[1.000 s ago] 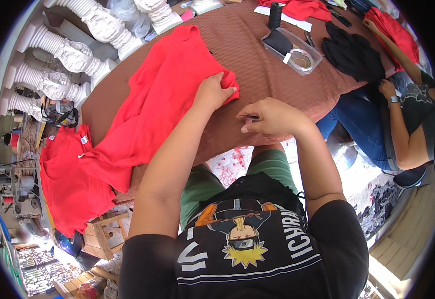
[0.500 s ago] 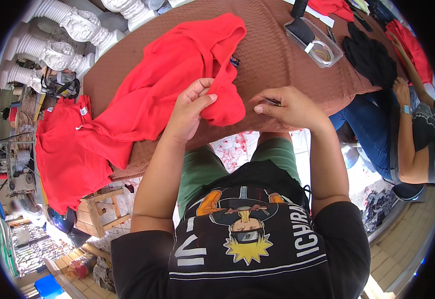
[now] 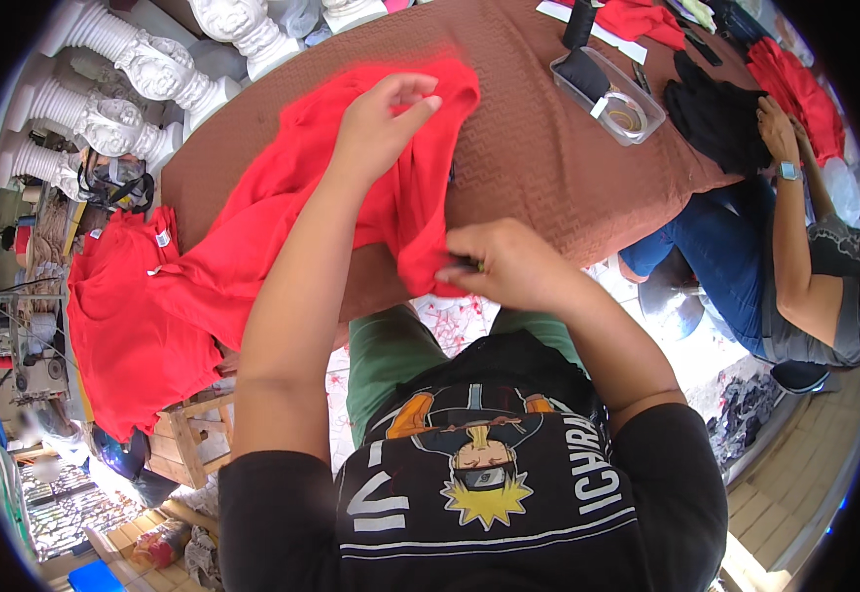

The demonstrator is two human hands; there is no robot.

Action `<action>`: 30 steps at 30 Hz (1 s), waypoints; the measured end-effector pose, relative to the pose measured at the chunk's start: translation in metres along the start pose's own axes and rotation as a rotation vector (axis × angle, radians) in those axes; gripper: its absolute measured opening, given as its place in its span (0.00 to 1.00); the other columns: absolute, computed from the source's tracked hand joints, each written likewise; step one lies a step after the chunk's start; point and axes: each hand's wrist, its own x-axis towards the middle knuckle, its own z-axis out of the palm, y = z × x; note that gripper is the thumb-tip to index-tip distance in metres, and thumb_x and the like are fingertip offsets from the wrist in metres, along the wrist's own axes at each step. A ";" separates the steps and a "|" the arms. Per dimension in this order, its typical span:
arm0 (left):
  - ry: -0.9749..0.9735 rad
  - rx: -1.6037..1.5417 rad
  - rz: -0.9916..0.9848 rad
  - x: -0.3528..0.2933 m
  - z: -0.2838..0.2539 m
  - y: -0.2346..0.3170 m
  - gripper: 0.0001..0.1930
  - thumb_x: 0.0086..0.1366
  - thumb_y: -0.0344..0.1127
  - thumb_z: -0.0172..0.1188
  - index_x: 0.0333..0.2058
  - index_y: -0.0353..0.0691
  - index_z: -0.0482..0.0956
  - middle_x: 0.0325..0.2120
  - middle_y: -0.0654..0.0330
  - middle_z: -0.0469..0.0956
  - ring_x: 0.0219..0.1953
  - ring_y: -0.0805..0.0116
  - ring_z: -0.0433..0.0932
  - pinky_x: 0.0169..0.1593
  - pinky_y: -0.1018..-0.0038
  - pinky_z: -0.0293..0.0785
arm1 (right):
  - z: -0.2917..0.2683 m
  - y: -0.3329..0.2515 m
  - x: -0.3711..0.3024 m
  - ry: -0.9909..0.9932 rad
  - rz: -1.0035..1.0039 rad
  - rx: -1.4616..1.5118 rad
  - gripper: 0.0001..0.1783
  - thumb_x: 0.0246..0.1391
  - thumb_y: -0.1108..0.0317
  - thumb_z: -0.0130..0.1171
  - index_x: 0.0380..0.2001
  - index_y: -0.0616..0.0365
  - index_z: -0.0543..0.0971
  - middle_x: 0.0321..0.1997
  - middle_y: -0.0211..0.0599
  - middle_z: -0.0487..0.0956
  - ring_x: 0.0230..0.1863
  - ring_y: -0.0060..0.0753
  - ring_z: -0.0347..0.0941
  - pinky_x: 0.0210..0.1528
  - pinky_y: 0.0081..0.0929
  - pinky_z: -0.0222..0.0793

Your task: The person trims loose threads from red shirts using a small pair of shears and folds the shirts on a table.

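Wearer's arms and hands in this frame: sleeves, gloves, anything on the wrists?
Both forearms are bare; the left hand and right hand wear no gloves. No watch, ring or band shows on either. Short black sleeves of a black printed T-shirt end above the elbows.

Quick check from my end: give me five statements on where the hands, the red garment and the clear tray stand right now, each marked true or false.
1. The left hand grips the red garment at its far edge. True.
2. The right hand rests idle on the brown table. False: it pinches the garment's near fold at the table edge.
3. The clear plastic tray sits on the table beyond the right hand. True.
4. The garment lies wholly on the table. False: part of it hangs off the left edge.
5. A co-worker's hand holds the tray. False: it is on black fabric.
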 end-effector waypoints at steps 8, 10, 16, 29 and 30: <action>-0.322 0.750 0.076 0.036 0.068 -0.050 0.18 0.52 0.32 0.58 0.44 0.53 0.77 0.44 0.55 0.75 0.50 0.55 0.72 0.52 0.61 0.69 | -0.018 -0.028 -0.012 -0.334 -0.030 0.152 0.10 0.44 0.66 0.61 0.25 0.59 0.72 0.26 0.44 0.76 0.32 0.52 0.73 0.33 0.45 0.66; -0.116 0.645 0.088 0.052 0.054 -0.059 0.12 0.53 0.30 0.54 0.36 0.49 0.81 0.38 0.52 0.76 0.44 0.55 0.75 0.49 0.62 0.71 | -0.028 -0.027 -0.013 -0.315 -0.035 0.072 0.09 0.45 0.67 0.61 0.26 0.59 0.73 0.27 0.43 0.77 0.33 0.51 0.74 0.33 0.44 0.67; 0.861 -0.345 0.147 0.053 -0.093 0.030 0.07 0.61 0.29 0.53 0.36 0.34 0.75 0.30 0.59 0.77 0.33 0.72 0.76 0.36 0.77 0.72 | -0.100 0.022 -0.010 0.689 0.235 -0.225 0.10 0.47 0.76 0.56 0.35 0.60 0.77 0.32 0.39 0.77 0.33 0.41 0.76 0.38 0.28 0.70; 0.529 0.381 0.092 -0.220 -0.032 -0.002 0.27 0.45 0.31 0.71 0.46 0.39 0.71 0.49 0.51 0.67 0.52 0.56 0.67 0.54 0.68 0.65 | -0.104 0.054 -0.075 0.320 0.465 -0.533 0.12 0.47 0.71 0.59 0.37 0.59 0.79 0.37 0.43 0.79 0.39 0.45 0.76 0.42 0.31 0.69; 0.537 0.480 0.135 -0.209 -0.035 0.006 0.26 0.46 0.31 0.71 0.45 0.38 0.73 0.48 0.51 0.69 0.51 0.57 0.68 0.53 0.68 0.66 | -0.104 0.049 -0.071 0.381 0.441 -0.516 0.12 0.47 0.71 0.59 0.38 0.59 0.79 0.37 0.43 0.79 0.40 0.45 0.76 0.42 0.31 0.69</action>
